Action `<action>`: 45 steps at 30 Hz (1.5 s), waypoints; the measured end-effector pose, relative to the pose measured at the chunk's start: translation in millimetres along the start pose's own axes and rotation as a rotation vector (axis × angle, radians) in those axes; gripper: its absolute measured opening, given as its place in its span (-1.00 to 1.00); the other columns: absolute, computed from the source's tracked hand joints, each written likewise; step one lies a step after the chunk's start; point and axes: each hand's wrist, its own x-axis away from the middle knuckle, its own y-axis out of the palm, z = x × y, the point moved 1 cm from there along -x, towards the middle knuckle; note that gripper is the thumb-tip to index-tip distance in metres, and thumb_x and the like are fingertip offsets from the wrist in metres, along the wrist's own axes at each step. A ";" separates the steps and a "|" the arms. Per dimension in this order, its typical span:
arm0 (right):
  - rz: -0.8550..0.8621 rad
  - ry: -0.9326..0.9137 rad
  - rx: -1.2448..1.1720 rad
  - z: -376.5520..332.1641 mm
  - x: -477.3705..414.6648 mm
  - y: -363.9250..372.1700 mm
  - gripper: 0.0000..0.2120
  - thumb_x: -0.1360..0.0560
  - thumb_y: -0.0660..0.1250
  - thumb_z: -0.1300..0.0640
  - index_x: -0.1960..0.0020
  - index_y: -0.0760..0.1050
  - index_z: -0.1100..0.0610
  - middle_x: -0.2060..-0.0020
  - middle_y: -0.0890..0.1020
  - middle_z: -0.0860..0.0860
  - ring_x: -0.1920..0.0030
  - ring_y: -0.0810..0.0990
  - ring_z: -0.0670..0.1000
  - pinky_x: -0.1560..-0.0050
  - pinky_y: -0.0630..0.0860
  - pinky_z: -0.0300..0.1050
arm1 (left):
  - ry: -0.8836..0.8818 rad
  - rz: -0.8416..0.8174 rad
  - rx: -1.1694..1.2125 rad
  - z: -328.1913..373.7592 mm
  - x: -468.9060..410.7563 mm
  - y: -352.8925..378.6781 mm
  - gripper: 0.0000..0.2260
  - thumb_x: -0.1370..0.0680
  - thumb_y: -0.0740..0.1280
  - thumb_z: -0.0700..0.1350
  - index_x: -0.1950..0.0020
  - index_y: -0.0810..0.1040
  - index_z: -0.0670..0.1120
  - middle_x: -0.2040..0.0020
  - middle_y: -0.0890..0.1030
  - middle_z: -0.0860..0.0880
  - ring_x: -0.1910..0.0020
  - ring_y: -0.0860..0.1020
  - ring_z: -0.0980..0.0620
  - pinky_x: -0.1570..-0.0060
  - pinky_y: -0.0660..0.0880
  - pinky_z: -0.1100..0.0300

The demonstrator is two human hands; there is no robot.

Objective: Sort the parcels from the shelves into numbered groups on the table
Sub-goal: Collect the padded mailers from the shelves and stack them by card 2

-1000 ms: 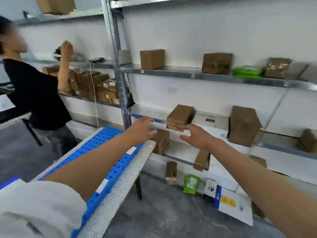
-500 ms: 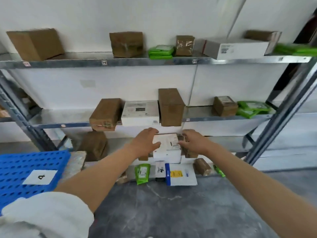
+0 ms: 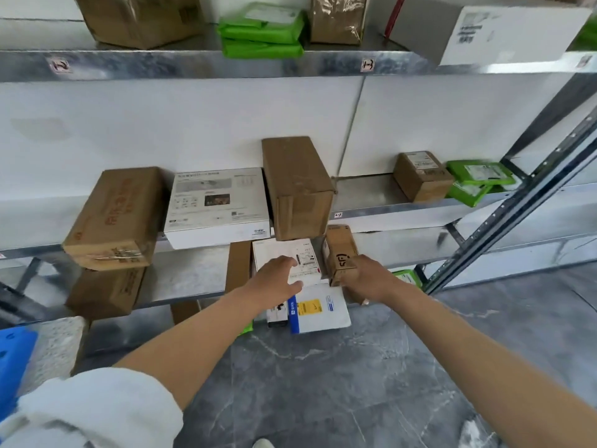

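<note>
On the lowest shelf lies a white labelled box (image 3: 284, 258). My left hand (image 3: 278, 281) rests on top of it, fingers spread over the lid and thumb at its front edge. Right beside it stands a small brown box (image 3: 340, 250) with black lettering, and my right hand (image 3: 368, 279) wraps around its near end. On the middle shelf (image 3: 381, 218) sit a brown carton (image 3: 116, 218), a flat white box (image 3: 219, 205), a tall brown box (image 3: 297, 185), a small brown box (image 3: 420, 176) and green mailers (image 3: 478, 179).
The top shelf holds a brown carton (image 3: 139, 17), green mailers (image 3: 261, 30), a brown parcel (image 3: 336, 17) and a white box (image 3: 504, 30). A white and blue mailer (image 3: 319, 307) lies on the floor under my hands. The table's blue mat (image 3: 13, 360) is at far left. A slanted shelf upright (image 3: 517, 195) rises on the right.
The view swung from the table corner to the shelves and moved closer. Both hands dropped to the lowest shelf; my right hand shifted from the white box to the small brown box.
</note>
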 end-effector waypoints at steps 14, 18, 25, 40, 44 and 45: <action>-0.160 0.108 -0.068 97.9 -126.3 54.4 -0.48 -0.56 0.25 -0.02 -0.45 0.29 0.18 -0.41 0.36 0.09 -0.34 0.41 0.10 -0.20 0.36 -0.14 | -0.119 -0.149 0.063 -8.1 -125.8 88.6 -0.52 -0.54 0.32 0.03 -0.41 0.38 -0.10 -0.38 0.43 -0.05 -0.34 0.41 -0.04 -0.30 0.38 0.03; -0.232 0.091 -0.047 136.0 -165.1 72.6 -0.48 -0.57 0.22 -0.03 -0.45 0.28 0.17 -0.42 0.36 0.09 -0.41 0.34 0.09 -0.34 0.33 -0.06 | -0.226 -0.159 0.047 -16.1 -159.1 128.2 -0.56 -0.54 0.31 0.00 -0.38 0.39 -0.13 -0.32 0.45 -0.10 -0.29 0.44 -0.09 -0.27 0.40 -0.01; -0.340 0.148 -0.024 225.6 -226.6 114.0 -0.57 -0.57 0.22 0.00 -0.37 0.38 0.18 -0.33 0.44 0.11 -0.27 0.47 0.10 -0.19 0.46 -0.09 | -0.351 -0.305 0.098 -25.7 -200.9 230.3 -0.55 -0.58 0.27 0.03 -0.44 0.33 -0.07 -0.34 0.45 -0.06 -0.21 0.50 -0.02 -0.12 0.42 0.17; -0.363 0.301 -0.039 369.7 -326.4 235.8 -0.65 -0.55 0.24 0.02 -0.26 0.47 0.18 -0.19 0.57 0.14 -0.02 0.59 0.11 -0.05 0.57 -0.02 | -0.416 -0.240 0.135 -81.9 -320.2 431.9 -0.59 -0.60 0.22 -0.01 -0.42 0.34 -0.12 -0.38 0.40 -0.09 -0.31 0.42 -0.07 -0.27 0.38 0.08; -0.351 0.322 -0.004 390.4 -355.4 286.7 -0.63 -0.55 0.24 -0.01 -0.28 0.47 0.17 -0.18 0.56 0.14 -0.12 0.57 0.14 -0.12 0.53 -0.04 | -0.395 -0.256 0.107 -126.8 -335.5 468.8 -0.62 -0.63 0.18 0.01 -0.39 0.37 -0.13 -0.32 0.44 -0.09 -0.24 0.46 -0.07 -0.21 0.43 0.04; -0.339 0.326 -0.008 393.8 -365.1 300.3 -0.63 -0.55 0.25 -0.01 -0.25 0.49 0.20 -0.15 0.58 0.16 -0.07 0.59 0.15 -0.09 0.55 -0.02 | -0.414 -0.233 0.122 -140.0 -340.0 477.3 -0.64 -0.63 0.16 0.02 -0.35 0.39 -0.14 -0.27 0.47 -0.10 -0.18 0.49 -0.08 -0.16 0.46 0.01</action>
